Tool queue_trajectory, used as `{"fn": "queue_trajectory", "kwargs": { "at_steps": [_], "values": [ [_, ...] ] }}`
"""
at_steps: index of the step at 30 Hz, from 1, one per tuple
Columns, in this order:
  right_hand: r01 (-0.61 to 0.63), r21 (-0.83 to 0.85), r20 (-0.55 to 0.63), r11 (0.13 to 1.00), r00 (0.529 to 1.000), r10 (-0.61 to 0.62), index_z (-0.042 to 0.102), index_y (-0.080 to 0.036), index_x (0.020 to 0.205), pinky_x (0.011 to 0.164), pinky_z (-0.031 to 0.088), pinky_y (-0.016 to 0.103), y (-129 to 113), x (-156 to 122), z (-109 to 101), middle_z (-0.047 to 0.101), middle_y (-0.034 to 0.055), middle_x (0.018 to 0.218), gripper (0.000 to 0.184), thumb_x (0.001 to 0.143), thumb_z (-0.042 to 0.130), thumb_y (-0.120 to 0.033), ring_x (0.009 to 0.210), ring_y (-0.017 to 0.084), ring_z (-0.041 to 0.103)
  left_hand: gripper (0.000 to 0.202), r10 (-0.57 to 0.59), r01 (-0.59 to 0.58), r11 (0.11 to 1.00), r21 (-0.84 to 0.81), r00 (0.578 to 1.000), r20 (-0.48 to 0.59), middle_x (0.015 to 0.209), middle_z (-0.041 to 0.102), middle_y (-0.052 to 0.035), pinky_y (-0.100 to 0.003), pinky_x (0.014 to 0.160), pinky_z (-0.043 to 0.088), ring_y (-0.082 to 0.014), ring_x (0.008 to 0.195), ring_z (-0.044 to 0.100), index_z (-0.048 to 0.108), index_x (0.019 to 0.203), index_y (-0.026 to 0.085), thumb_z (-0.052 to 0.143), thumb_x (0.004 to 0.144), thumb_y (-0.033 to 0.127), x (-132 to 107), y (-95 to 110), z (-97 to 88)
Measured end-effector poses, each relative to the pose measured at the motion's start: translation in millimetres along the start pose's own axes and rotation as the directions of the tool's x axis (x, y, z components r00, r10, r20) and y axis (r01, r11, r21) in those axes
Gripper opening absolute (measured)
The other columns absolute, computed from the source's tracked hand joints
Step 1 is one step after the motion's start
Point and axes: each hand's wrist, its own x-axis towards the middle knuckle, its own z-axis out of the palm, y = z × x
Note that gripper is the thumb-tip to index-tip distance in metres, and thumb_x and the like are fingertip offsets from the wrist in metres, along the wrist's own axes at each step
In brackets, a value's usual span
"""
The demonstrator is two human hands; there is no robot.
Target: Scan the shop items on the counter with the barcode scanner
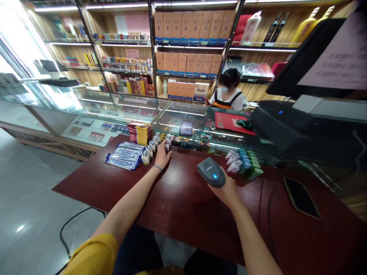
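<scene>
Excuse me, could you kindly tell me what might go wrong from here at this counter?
The small bottles stand in a tight row by the left hand, so a slight nudge might topple them. The scanner in the right hand is close to the small cans and could knock them.

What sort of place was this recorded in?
Probably a small shop selling liquor, cigarettes and snacks: there are shelves of boxed goods and bottles, a glass display counter, and a barcode scanner in the right hand.
</scene>
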Motion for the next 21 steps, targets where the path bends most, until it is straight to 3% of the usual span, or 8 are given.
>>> {"fn": "queue_trajectory", "kwargs": {
  "at_steps": [6, 9, 12, 15, 18, 21],
  "values": [
    [0.013, 0.012, 0.005, 1.000, 1.000, -0.013, 0.061, -0.025, 0.105, 0.063, 0.051, 0.031, -5, -4, -2, 0.077, 0.0055, 0.083, 0.036, 0.072, 0.068, -0.035, 0.079, 0.030, 0.075, 0.039, -0.038, 0.035, 0.999, -0.029, 0.995, -0.093, 0.127, 0.054, -0.0176, -0.048, 0.118, 0.033, -0.0296, 0.129, 0.049, 0.054, 0.127, 0.013, 0.059, 0.088, 0.018, -3, 4, 3.7],
    [0.051, -0.026, -0.017, 0.998, 0.999, -0.051, 0.059, -0.026, 0.104, 0.061, 0.051, 0.031, -4, -7, 0, 0.076, 0.0051, 0.079, 0.034, 0.073, 0.067, -0.036, 0.072, 0.030, 0.075, 0.041, -0.136, 0.118, 0.976, -0.181, 0.986, -0.091, 0.126, 0.057, -0.0143, -0.044, 0.115, 0.038, -0.0251, 0.122, 0.054, 0.053, 0.130, 0.016, 0.059, 0.090, 0.023, -3, 11, -2.5],
    [0.096, -0.096, -0.051, 0.991, 0.994, -0.101, 0.058, -0.025, 0.112, 0.059, 0.049, 0.031, -4, -9, 2, 0.075, 0.0046, 0.076, 0.042, 0.073, 0.068, -0.037, 0.067, 0.030, 0.075, 0.053, -0.266, 0.298, 0.829, -0.473, 0.955, 0.134, 0.116, 0.065, -0.0083, -0.039, 0.098, 0.052, -0.0201, 0.102, 0.063, 0.045, 0.144, 0.024, 0.059, 0.094, 0.036, -4, 21, -13.4],
    [0.115, -0.165, -0.045, 0.980, 0.991, -0.124, 0.056, -0.025, 0.121, 0.058, 0.048, 0.030, -7, -10, 3, 0.076, 0.0044, 0.077, 0.050, 0.073, 0.069, -0.036, 0.067, 0.030, 0.075, 0.063, -0.280, 0.481, 0.617, -0.623, 0.874, 0.398, 0.114, 0.069, -0.0067, -0.037, 0.083, 0.057, -0.0201, 0.093, 0.067, 0.045, 0.149, 0.032, 0.064, 0.091, 0.047, -6, 31, -23.3],
    [0.185, -0.210, 0.043, 0.960, 0.983, -0.179, 0.055, -0.025, 0.123, 0.056, 0.045, 0.029, -12, -10, 5, 0.076, 0.0038, 0.078, 0.054, 0.073, 0.069, -0.034, 0.064, 0.029, 0.074, 0.067, -0.239, 0.554, 0.543, -0.631, 0.822, 0.517, 0.116, 0.071, -0.0075, -0.039, 0.082, 0.058, -0.0224, 0.094, 0.070, 0.051, 0.148, 0.035, 0.072, 0.086, 0.050, -7, 38, -28.9],
    [0.272, -0.231, 0.152, 0.934, 0.958, -0.242, 0.055, -0.023, 0.124, 0.054, 0.042, 0.028, -19, -11, 9, 0.076, 0.0040, 0.078, 0.057, 0.070, 0.070, -0.032, 0.062, 0.027, 0.073, 0.068, -0.233, 0.584, 0.508, -0.633, 0.801, 0.552, 0.116, 0.072, -0.0077, -0.038, 0.080, 0.058, -0.0229, 0.093, 0.070, 0.053, 0.147, 0.035, 0.074, 0.084, 0.048, -8, 40, -30.7]
  ]
}}
